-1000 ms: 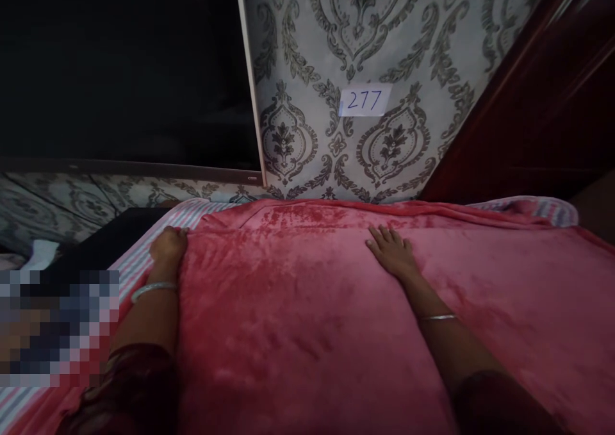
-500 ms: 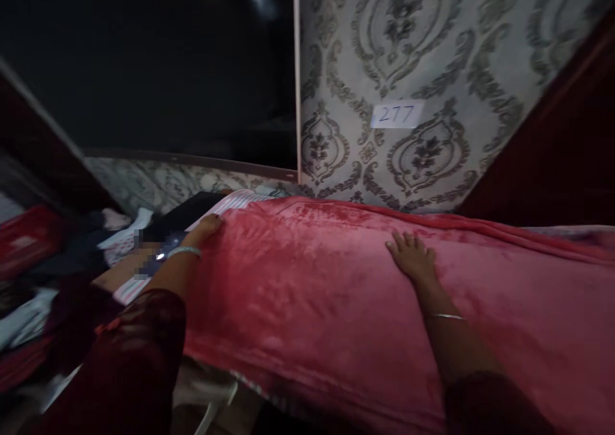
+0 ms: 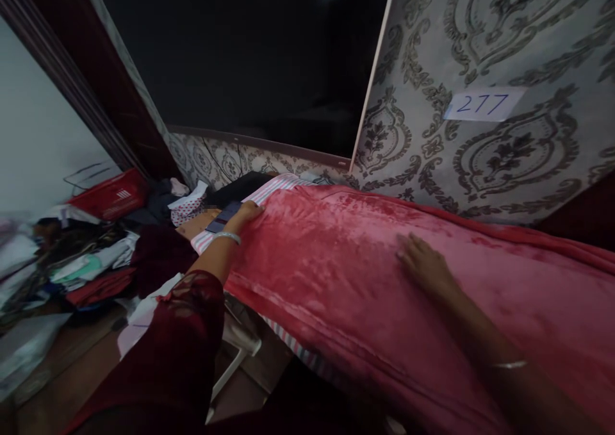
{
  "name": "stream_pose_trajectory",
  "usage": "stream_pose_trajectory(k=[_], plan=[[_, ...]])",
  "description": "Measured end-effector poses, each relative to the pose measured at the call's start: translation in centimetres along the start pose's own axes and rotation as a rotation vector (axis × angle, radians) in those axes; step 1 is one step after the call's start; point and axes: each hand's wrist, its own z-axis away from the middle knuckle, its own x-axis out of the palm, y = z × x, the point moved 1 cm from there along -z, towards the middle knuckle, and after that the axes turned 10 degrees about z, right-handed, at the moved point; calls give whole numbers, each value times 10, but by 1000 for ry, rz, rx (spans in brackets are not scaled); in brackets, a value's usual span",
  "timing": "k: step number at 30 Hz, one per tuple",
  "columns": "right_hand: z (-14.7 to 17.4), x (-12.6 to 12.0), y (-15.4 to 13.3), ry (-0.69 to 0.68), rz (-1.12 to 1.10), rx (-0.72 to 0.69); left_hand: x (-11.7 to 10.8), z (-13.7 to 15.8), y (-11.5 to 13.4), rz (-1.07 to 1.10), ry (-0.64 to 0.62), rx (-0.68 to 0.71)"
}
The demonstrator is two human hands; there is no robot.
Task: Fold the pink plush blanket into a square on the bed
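Note:
A pinkish-red plush blanket [image 3: 327, 262] lies spread over a long raised surface, with striped cloth [image 3: 278, 184] showing under its left end. My left hand [image 3: 248, 212], a bangle at its wrist, is at the blanket's left end, its fingers bunched on the edge; the fingertips are partly hidden. Farther right, my right hand [image 3: 425, 262] rests flat on the blanket with its fingers apart, slightly blurred. A dark phone-like object [image 3: 225, 217] lies on the surface beside my left wrist.
Piled clothes [image 3: 96, 265] and a red basket [image 3: 113, 195] fill the left side. Behind the blanket are a large dark screen [image 3: 259, 57] and patterned wallpaper [image 3: 432, 147] bearing a paper marked 277 [image 3: 484, 104]. A white chair-like frame [image 3: 235, 358] stands below the front edge.
The view has swung left, bringing more of the clothes pile and the red basket into sight. Both hands remain on the blanket; my right hand now looks blurred.

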Motion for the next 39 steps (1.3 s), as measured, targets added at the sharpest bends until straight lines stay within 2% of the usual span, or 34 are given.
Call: stream_pose_trajectory(k=[2, 4, 8, 15, 23, 26, 32, 35, 39], plan=[[16, 4, -30, -43, 13, -124, 2, 2, 1, -4, 12, -12], [29, 9, -52, -54, 48, -188, 5, 5, 2, -13, 34, -24], [43, 15, -71, -20, 139, -197, 18, 16, 4, -36, 102, -18], [46, 17, -72, -8, 176, -196, 37, 32, 3, -56, 157, 20], [47, 7, -74, -47, 130, -181, 16, 34, -1, -29, 110, 18], [65, 1, -72, -85, 79, -205, 4, 43, -15, -37, 40, 32], [124, 0, -63, -119, 16, -404, -7, 85, -55, -91, -73, 32], [140, 1, -59, -103, 23, -433, -1, 106, -63, -129, -53, -1], [143, 2, -58, -91, 25, -430, 12, 122, -63, -190, 28, -24]])
